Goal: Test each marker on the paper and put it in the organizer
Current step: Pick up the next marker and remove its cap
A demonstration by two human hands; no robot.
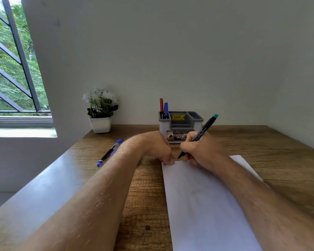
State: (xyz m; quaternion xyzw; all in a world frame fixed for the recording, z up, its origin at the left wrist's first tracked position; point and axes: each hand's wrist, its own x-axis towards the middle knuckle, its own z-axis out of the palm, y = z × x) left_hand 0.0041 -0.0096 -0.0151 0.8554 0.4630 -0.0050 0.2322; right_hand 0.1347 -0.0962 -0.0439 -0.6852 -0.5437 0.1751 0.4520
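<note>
My right hand (198, 151) grips a black marker with a teal end (204, 128), its tip hanging just above the far left corner of the white paper (203, 205). My left hand (157, 147) rests with curled fingers on that same corner, fingertips touching the sheet; whether it holds a cap is hidden. Small marks show on the paper by those fingertips. A grey organizer (180, 125) stands behind both hands, with a red marker (161, 105) and a blue marker (165, 108) upright in its left compartment. Another blue-capped marker (110, 153) lies on the table left of my left forearm.
A white pot of white flowers (100, 113) sits at the back left of the wooden table (147, 196), against the wall. A barred window (13, 69) is far left. The table's left edge runs beside my left forearm.
</note>
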